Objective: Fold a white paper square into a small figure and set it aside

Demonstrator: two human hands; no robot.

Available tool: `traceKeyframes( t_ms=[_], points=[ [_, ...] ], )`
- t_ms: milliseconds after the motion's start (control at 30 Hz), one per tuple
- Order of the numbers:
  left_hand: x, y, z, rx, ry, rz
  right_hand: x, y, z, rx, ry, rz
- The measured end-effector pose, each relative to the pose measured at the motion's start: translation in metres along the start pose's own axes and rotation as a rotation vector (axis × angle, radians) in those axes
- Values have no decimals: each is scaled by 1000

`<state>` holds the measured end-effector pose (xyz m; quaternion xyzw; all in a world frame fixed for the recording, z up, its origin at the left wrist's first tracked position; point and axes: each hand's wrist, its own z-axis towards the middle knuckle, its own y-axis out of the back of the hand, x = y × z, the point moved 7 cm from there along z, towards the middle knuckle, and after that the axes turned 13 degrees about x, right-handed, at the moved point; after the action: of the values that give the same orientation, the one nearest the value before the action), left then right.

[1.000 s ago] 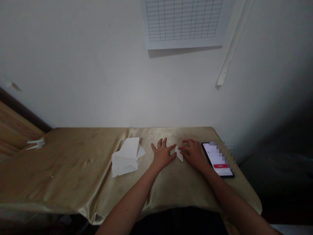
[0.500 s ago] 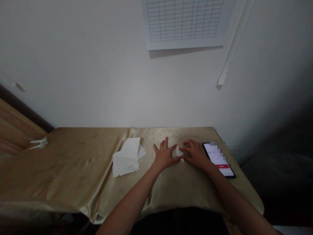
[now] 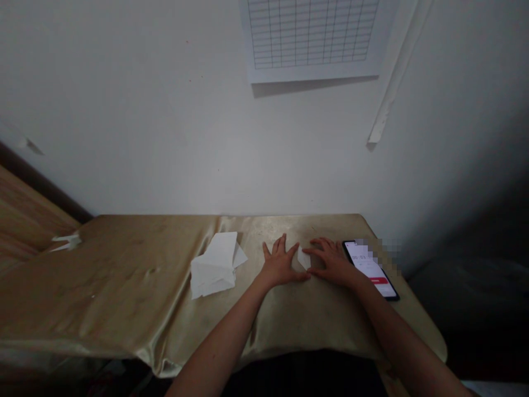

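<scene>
Between my two hands a small white piece of paper [image 3: 304,258] lies on the cloth-covered table, partly hidden by my fingers. My left hand [image 3: 281,266] is at its left side, fingers spread, with index fingertip and thumb tip at the paper's edges. From the other side my right hand [image 3: 332,262] touches it with index finger and thumb, which stay apart. The thumb tips nearly meet at the paper's near end. Left of my left hand rests a loose stack of white paper pieces [image 3: 214,273], some with crease lines.
A phone [image 3: 366,264] with a lit screen lies just right of my right hand. Shiny gold cloth [image 3: 124,286] with folds covers the table. A white wall [image 3: 165,138] rises behind, with a printed grid sheet [image 3: 309,38] on it. White scraps [image 3: 68,241] hang at the table's left end.
My left thumb has slid slightly right and nearer me along the small paper, and the left fingers have shifted a little. The right hand has barely moved. The stack is unchanged.
</scene>
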<state>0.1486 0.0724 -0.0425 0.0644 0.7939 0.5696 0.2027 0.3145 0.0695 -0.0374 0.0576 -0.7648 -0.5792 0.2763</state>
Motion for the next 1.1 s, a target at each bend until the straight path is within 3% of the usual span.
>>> traceKeyframes(
  t_ms=[467,1100],
  points=[
    [7,5,3,38,-67,-2,2,1,-5,22,9,32],
    [9,9,1,-72,-76,-62,-3,1,-1,-33,40,0]
  ],
)
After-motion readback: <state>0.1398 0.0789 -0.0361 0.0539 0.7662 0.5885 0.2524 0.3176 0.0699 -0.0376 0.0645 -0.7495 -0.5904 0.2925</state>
